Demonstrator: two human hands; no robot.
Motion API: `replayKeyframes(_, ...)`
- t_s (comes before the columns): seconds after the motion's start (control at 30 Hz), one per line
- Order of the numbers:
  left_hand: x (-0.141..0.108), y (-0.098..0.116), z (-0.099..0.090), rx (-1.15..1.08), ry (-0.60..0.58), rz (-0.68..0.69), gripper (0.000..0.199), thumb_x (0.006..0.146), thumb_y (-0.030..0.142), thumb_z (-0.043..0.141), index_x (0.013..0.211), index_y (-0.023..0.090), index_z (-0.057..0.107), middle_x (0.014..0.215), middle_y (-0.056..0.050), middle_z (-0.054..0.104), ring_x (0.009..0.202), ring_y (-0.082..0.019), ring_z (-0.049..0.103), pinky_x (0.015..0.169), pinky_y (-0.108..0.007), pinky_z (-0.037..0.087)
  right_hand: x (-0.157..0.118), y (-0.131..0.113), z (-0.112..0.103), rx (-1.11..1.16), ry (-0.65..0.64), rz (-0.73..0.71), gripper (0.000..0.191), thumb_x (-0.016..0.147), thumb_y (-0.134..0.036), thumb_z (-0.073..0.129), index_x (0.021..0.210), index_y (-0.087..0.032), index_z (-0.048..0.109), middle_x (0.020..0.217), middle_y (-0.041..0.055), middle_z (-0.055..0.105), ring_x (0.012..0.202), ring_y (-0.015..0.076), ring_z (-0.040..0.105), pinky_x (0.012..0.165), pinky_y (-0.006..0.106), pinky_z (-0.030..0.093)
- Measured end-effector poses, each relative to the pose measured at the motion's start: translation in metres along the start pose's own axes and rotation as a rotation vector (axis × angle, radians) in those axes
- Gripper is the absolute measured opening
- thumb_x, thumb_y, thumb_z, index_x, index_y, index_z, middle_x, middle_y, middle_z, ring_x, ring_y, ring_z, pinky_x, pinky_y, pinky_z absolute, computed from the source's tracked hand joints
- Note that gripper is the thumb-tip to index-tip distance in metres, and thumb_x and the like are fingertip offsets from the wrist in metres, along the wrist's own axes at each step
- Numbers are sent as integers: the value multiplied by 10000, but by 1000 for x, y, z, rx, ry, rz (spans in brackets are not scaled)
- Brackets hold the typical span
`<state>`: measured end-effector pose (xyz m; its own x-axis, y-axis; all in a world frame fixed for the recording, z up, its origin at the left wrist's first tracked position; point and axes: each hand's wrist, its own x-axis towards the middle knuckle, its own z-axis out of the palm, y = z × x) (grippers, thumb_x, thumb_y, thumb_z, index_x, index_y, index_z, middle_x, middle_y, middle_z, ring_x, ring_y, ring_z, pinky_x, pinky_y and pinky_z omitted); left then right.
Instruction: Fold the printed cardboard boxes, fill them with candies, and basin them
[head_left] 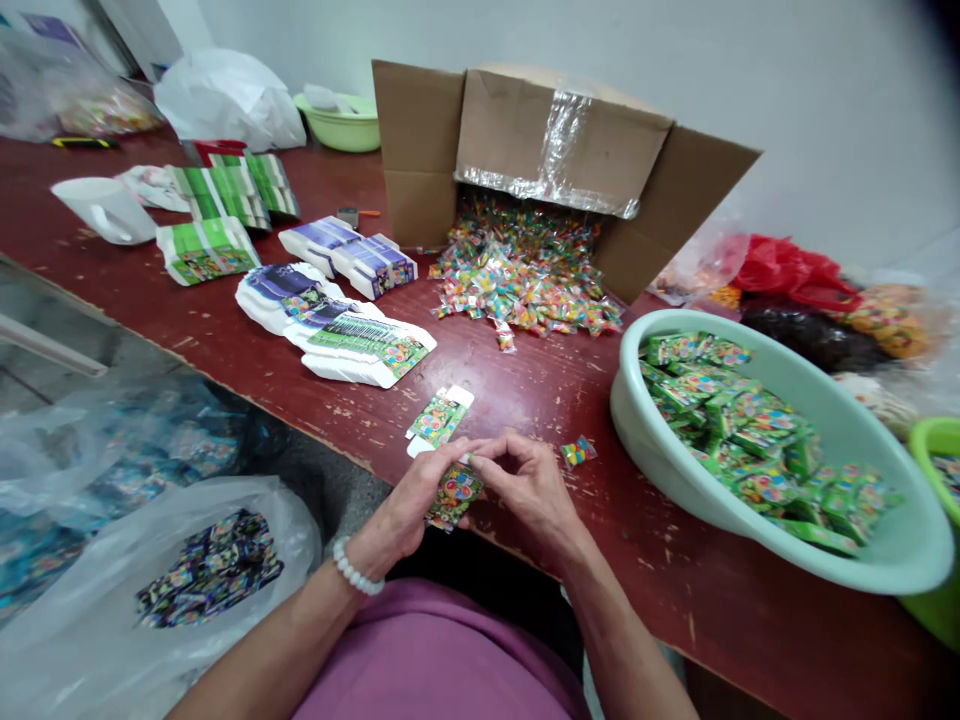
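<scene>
A small green printed candy box (454,494) is held in front of me at the table's front edge. My left hand (412,500) wraps round its side. The fingers of my right hand (529,485) pinch at the box's upper end, where a flap partly shows. Just beyond my hands lies a flat, unfolded green carton (439,418) with white flaps. To the right of my right hand rests a single wrapped candy packet (578,453). Fanned stacks of flat cartons (367,347) lie farther back on the left.
An open cardboard box (562,140) spills wrapped candies (517,285) onto the red table (547,375). A pale green basin (750,535) of filled green boxes stands right. Bundled cartons (206,250) and a white mug (105,210) are left; a plastic bag (75,660) with dark packets sits below.
</scene>
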<state>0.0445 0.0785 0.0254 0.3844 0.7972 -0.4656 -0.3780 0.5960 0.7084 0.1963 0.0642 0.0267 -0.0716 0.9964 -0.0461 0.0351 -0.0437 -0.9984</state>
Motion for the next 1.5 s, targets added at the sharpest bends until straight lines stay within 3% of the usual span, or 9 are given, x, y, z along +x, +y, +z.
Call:
replayKeyframes(0.13,5,-3,-6,-56,57,-56,319,799,314,651,1044,155,778,883,-65,783,620,-176,685,537,-262,531,-11,6,1,-206,-69,-263,136,897,-350,672,942,-226,702,1104,73,727,1047,233,670,917,382,518)
replayKeyframes(0.27,9,-9,-3,-184,76,-18,320,783,268,669,1064,138,750,993,-70,771,857,-206,719,784,-284,559,-25,22,17,-695,20,-438,695,710,-378,831,1320,-212,542,1369,161,584,1240,334,532,1020,496,432)
replayKeyframes(0.47,5,-7,-1,130,71,204,397,919,459,581,1181,181,689,1062,-64,728,974,-216,664,896,-302,494,-25,21,19,-980,129,-544,811,719,-228,718,1457,-216,380,1350,143,570,1178,344,511,1012,497,378)
replayKeyframes(0.7,35,15,-41,1481,580,633,621,842,547,651,1308,141,584,1194,-209,618,1119,-391,525,931,-452,406,-23,-47,-61,-1140,530,-639,711,736,-329,755,1378,-233,465,1252,138,603,1161,348,534,1018,511,382)
replayKeyframes(0.87,49,22,-43,1906,519,494,505,898,557,559,1167,133,612,1172,-226,600,1070,-378,529,853,-449,428,-11,-78,-141,-1362,1017,-438,1121,669,-613,802,1531,-122,279,1519,288,376,1366,501,357,1054,698,265)
replayKeyframes(0.97,51,29,-38,1829,470,394,418,866,469,625,1135,151,595,1156,-189,624,1080,-359,558,856,-440,447,-7,-71,-139,-1316,1043,-524,1041,732,-609,770,1517,-97,317,1481,290,431,1359,474,399,1073,679,288)
replayKeyframes(1.1,49,28,-33,1252,391,382,256,805,339,673,983,209,543,893,-53,684,832,-253,653,733,-347,488,-5,-29,-74,-1018,664,-567,539,883,-412,669,1357,-191,539,1371,170,574,1298,334,510,1080,560,395)
replayKeyframes(1.33,11,13,-17,336,-66,156,416,671,296,843,940,194,543,845,2,702,676,-135,651,639,-244,513,12,20,-6,142,240,4,371,857,-427,679,1138,-186,668,964,73,742,826,204,689,738,328,568)
replayKeyframes(1.5,0,10,-14,211,-579,-199,396,730,395,793,980,106,689,915,-123,734,751,-209,707,713,-310,542,4,2,-8,222,125,16,268,843,-405,721,1011,-196,713,865,31,718,728,155,656,650,263,538)
